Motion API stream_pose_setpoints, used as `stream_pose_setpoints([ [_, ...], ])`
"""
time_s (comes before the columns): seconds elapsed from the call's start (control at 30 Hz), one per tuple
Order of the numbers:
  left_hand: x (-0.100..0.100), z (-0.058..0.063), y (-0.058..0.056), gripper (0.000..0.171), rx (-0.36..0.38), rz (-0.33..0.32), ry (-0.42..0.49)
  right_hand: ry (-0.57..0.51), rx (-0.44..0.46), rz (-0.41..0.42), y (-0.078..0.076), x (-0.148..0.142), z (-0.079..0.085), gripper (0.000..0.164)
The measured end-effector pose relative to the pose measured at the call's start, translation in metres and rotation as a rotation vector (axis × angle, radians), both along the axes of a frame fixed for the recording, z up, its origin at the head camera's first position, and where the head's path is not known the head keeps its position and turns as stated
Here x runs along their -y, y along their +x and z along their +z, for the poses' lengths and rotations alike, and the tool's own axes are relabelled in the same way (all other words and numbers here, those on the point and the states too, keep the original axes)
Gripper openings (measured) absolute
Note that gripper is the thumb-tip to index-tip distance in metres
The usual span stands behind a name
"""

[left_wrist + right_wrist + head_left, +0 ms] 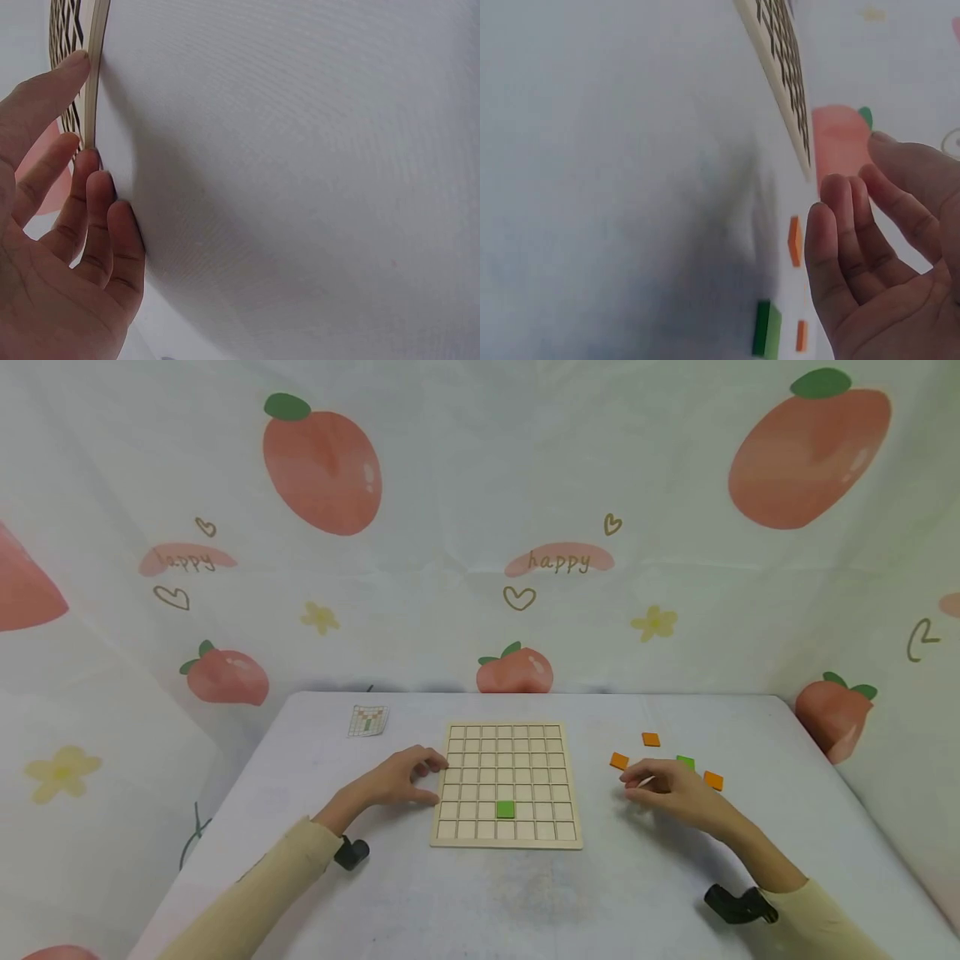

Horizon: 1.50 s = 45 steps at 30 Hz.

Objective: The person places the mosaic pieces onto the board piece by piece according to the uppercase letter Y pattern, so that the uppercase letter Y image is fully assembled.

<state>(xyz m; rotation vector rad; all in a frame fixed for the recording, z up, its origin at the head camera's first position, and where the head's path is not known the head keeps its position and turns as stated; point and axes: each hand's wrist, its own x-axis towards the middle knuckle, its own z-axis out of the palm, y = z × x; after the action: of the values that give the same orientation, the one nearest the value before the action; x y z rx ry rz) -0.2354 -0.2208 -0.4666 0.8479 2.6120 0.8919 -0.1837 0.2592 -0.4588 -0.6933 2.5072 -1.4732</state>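
A pale wooden grid board (480, 783) lies on the table, with one green square tile (506, 810) in a cell of its second row from the front. My left hand (401, 779) touches the board's left edge with thumb and fingertips, which the left wrist view also shows on the rim (96, 82). Right of the board, my right hand (671, 789) is held above the table, fingers loosely bent and holding nothing. An orange tile (619, 761) lies just beyond its fingertips. Close by are another green tile (686, 762) and an orange tile (713, 780), partly beside the hand.
Farther back on the right lies one more orange tile (651, 739). A small paper card (368, 721) printed with a coloured grid pattern lies at the back left. Behind the white table (517, 902) hangs a fruit-patterned cloth (450, 485).
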Motion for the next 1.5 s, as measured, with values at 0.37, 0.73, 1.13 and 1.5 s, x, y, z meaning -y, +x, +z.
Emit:
stream_pose_setpoints([
  [0.37, -0.001, 0.003, 0.003, 0.053, 0.003, 0.006, 0.006, 0.068, -0.029, -0.058, 0.006, -0.029, 0.002, 0.02],
  [0.73, -0.002, 0.001, 0.003, 0.053, 0.014, 0.013, 0.009, 0.11, -0.012, -0.108, 0.008, -0.052, 0.004, 0.027],
  [1.13, 0.001, -0.003, 0.0, 0.053, 0.014, 0.005, 0.013, 0.11, 0.022, -0.106, 0.003, -0.061, -0.007, 0.039],
  [1.5, 0.001, -0.001, 0.0, 0.052, 0.021, 0.001, 0.017, 0.128, -0.046, -0.086, -0.004, -0.059, -0.019, 0.038],
])
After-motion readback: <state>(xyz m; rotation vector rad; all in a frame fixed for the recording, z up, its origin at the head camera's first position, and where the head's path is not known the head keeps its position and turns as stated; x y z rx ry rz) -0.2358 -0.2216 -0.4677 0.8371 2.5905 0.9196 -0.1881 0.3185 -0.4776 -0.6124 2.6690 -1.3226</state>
